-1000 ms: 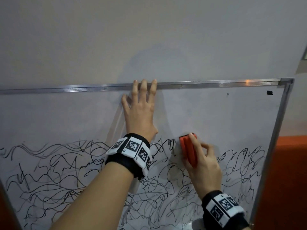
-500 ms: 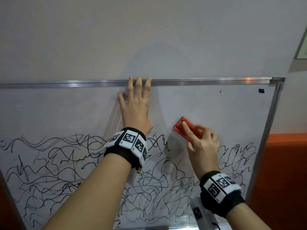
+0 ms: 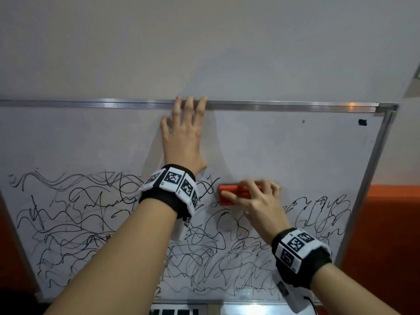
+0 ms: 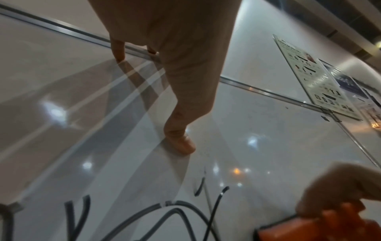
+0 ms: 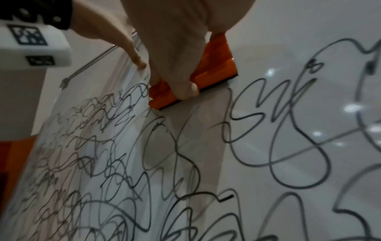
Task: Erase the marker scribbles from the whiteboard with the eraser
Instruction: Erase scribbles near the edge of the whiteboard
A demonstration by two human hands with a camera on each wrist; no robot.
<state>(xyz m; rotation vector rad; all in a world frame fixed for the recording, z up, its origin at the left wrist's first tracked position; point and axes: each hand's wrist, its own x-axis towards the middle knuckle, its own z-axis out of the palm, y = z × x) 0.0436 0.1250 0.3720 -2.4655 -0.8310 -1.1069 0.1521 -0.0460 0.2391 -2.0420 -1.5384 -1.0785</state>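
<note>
Right hand [image 3: 254, 201] grasps the orange eraser [image 3: 229, 196], its felt pressed flat on the whiteboard [image 3: 295, 151] at the top edge of the scribbles [image 3: 91, 223]. Left hand [image 3: 181, 137] released, flat on the board, fingertips [image 3: 191, 105] on the top frame. Upper band reads clean; most scribbles remain below. Risk: uneven pressure or a tilted eraser leaves streaks; left forearm could smear wet ink.
</note>
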